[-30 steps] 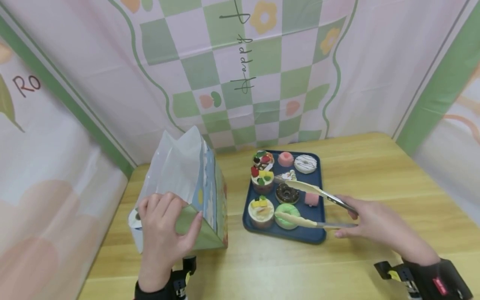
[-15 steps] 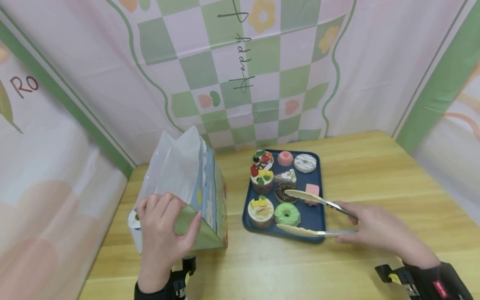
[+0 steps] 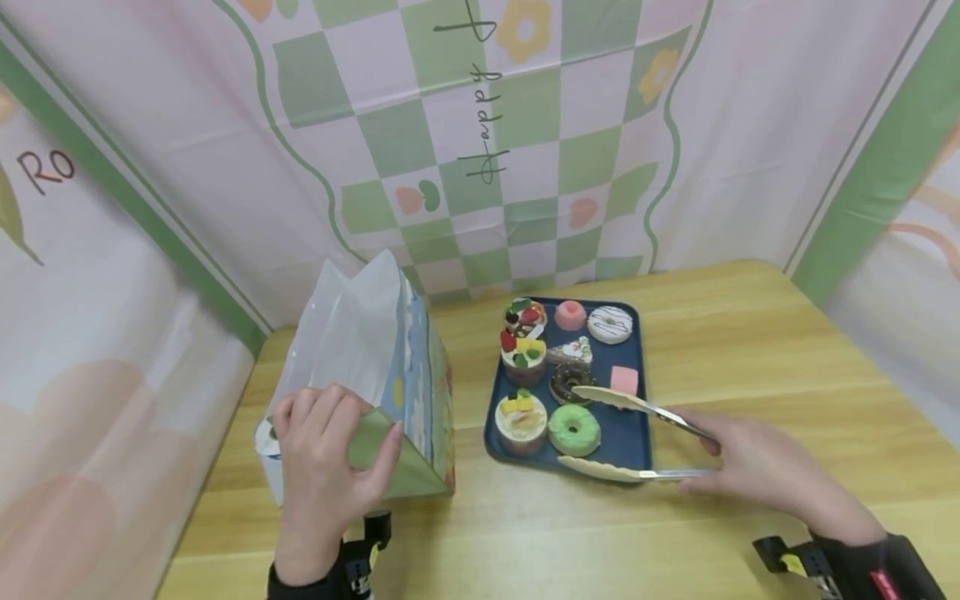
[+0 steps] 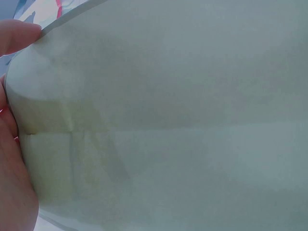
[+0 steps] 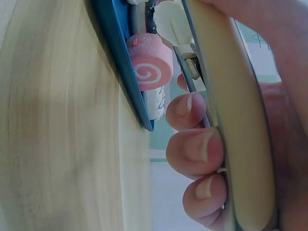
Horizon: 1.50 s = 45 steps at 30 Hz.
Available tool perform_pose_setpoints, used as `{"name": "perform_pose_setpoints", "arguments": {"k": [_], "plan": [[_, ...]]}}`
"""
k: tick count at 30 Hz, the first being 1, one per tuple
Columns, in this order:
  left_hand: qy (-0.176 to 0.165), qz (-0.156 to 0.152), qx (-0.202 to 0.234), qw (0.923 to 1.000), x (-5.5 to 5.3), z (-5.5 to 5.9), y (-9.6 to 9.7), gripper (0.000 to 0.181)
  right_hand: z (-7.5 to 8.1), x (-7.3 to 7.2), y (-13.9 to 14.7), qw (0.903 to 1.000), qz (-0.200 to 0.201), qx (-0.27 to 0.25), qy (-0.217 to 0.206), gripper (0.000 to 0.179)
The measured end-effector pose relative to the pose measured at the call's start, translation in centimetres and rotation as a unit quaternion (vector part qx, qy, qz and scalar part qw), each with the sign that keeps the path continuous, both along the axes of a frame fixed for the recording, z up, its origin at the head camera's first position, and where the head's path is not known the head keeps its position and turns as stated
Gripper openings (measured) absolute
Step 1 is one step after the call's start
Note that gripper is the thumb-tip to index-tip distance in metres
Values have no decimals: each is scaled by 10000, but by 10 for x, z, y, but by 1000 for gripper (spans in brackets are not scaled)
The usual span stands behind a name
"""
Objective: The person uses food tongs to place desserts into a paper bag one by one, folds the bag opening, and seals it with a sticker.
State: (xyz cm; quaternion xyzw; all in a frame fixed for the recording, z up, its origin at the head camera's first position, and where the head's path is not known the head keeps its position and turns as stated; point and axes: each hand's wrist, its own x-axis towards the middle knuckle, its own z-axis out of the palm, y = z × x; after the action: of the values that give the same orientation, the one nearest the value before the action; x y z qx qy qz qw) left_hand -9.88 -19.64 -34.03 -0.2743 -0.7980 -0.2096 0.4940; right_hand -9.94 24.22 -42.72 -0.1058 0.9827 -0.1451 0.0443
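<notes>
My left hand point(image 3: 322, 475) grips the near top edge of a paper bag point(image 3: 431, 392), fingers curled over the rim and thumb on the outer side. The bag's pale green side fills the left wrist view. In my right hand point(image 3: 757, 467) is a pair of tongs point(image 5: 236, 115) with cream tips, spread apart. One tip overlaps the chocolate donut point(image 3: 564, 377); the other lies just on the near side of the green donut point(image 3: 573, 429), over the front rim of the blue tray point(image 3: 525, 461). Nothing is between the tips except the green donut, seen below them.
Also on the tray are a pink swirl roll point(image 5: 151, 62), a cake slice point(image 3: 573, 352), a white donut point(image 3: 611, 324), a pink ring cake point(image 3: 570, 315) and several fruit-topped cakes point(image 3: 521, 423). A printed curtain point(image 3: 465, 233) stands behind the wooden table point(image 3: 712, 333).
The tongs have moved toward me, their far tip from near the cake slice to over the chocolate donut and their near tip off the green donut. My left hand stays on the bag.
</notes>
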Motion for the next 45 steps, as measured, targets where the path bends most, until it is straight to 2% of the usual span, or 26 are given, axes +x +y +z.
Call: {"name": "perform_pose_setpoints", "arguments": {"k": [7,15,27,35,45], "plan": [[-10,-9,3,10000,0,-1,0,43,-5,5,4,9999,81,-59,-10,94],[53,1,-16,10000,-1,-1,0,43,-9,6,9,9995,-39,-37,-327,96],[69,3,17,10000,-1,-2,0,43,-9,7,5,9997,-64,-28,-224,94],[81,3,19,10000,-2,-1,0,43,-12,8,4,10000,44,-14,22,89],[149,-14,80,9999,-3,-2,1,42,-12,5,1,9999,52,-62,78,81]]}}
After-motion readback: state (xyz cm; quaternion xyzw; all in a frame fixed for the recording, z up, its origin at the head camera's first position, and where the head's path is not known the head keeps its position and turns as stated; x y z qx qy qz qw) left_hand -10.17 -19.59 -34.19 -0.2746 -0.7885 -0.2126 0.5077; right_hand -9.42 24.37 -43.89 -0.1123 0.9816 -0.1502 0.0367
